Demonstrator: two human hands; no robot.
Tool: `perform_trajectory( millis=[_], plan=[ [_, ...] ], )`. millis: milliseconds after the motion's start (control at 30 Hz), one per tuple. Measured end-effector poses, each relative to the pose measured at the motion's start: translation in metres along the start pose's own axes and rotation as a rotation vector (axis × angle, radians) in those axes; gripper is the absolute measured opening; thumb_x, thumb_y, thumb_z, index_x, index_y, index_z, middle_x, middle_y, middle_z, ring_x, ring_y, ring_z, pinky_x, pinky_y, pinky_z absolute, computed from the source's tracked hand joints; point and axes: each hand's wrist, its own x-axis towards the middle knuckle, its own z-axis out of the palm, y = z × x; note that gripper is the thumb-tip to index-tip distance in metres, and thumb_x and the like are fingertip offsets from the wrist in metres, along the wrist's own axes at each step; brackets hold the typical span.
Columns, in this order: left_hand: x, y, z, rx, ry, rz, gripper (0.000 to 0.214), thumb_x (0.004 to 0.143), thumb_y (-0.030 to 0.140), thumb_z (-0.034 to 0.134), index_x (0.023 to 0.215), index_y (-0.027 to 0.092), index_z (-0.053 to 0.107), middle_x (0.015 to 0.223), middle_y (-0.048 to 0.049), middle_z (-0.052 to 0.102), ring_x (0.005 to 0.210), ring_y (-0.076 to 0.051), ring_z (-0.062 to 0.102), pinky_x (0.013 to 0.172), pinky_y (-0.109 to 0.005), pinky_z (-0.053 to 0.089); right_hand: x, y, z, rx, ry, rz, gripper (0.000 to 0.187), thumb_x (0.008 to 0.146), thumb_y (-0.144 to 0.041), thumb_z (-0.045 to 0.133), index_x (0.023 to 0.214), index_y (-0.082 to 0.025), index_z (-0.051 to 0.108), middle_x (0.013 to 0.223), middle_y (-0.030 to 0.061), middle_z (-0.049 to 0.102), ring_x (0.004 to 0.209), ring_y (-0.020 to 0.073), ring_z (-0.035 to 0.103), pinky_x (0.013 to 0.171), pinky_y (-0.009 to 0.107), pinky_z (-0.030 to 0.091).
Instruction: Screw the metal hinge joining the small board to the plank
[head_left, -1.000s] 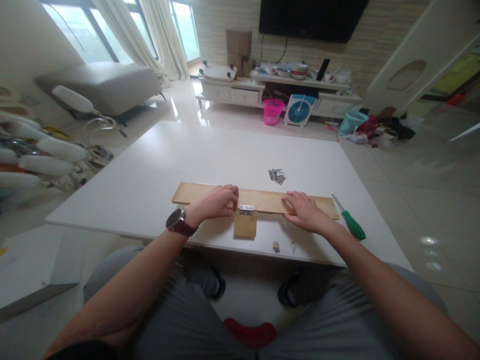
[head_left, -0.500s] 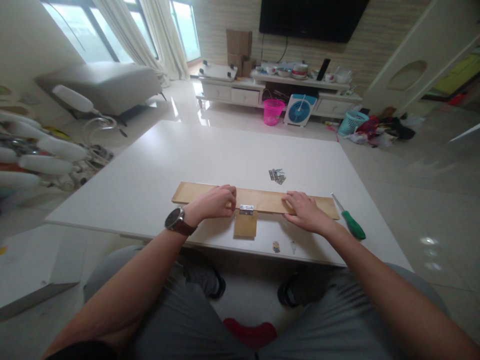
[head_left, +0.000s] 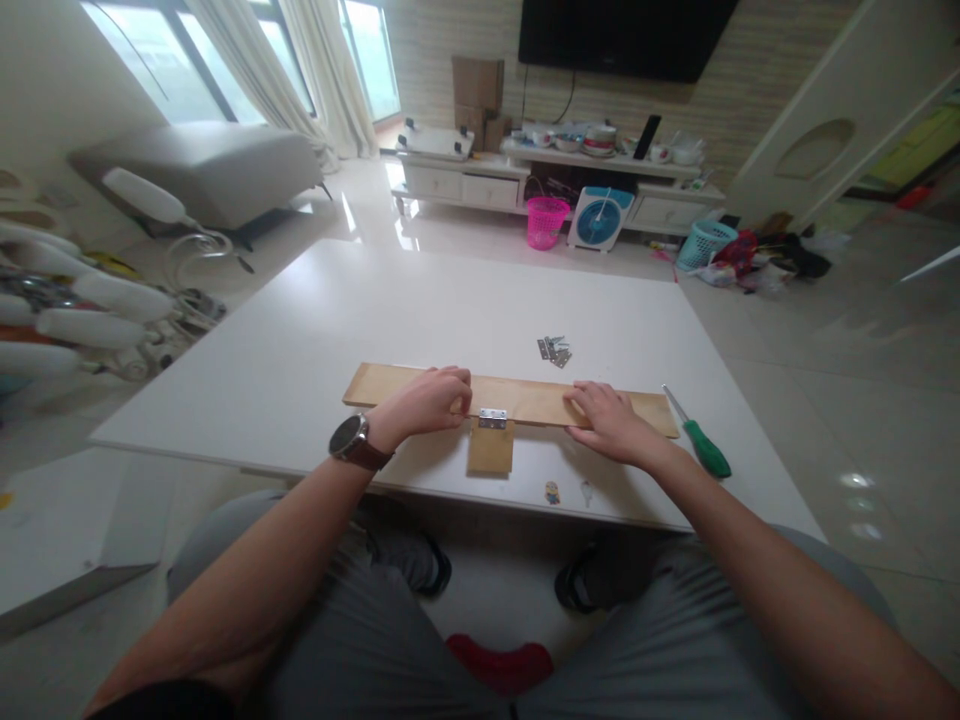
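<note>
Long wood strip [head_left: 525, 400] flat near bench [head_left: 420, 310] front edge, hinge [head_left: 493, 418] joining it to small wood block [head_left: 491, 448]. Left hand [head_left: 427, 402] curled loosely on strip left of hinge; right hand [head_left: 611, 420] flat, pressing right part. Green screwdriver [head_left: 699, 436] just right, spare hinges [head_left: 553, 350] behind.

A white table [head_left: 375, 310] fills the middle. At 12 o'clock, a black television [head_left: 622, 35] hangs above a white cabinet [head_left: 480, 185], with a pink basket [head_left: 546, 222] and blue fan [head_left: 598, 220] below. A grey sofa [head_left: 202, 175] sits at 10 o'clock.
</note>
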Motion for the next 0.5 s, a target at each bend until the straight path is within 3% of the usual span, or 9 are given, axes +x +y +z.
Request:
perform_trajectory(
  millis=[500],
  plan=[
    [-0.0005,0.0001,0.0018,-0.021,-0.003,0.039,0.015,0.076,0.008,0.065,0.075,0.02,0.074,0.094,-0.0053,0.068,0.087,-0.02,0.064,0.08,-0.032,0.048,-0.0007,-0.0029,-0.0034,0.027,-0.012,-0.003,0.039,0.095,-0.037,0.06,0.132,-0.025,0.059,0.152,0.0185,0.059,0.139,0.0399,0.055,0.11,0.062,0.048]
  ],
)
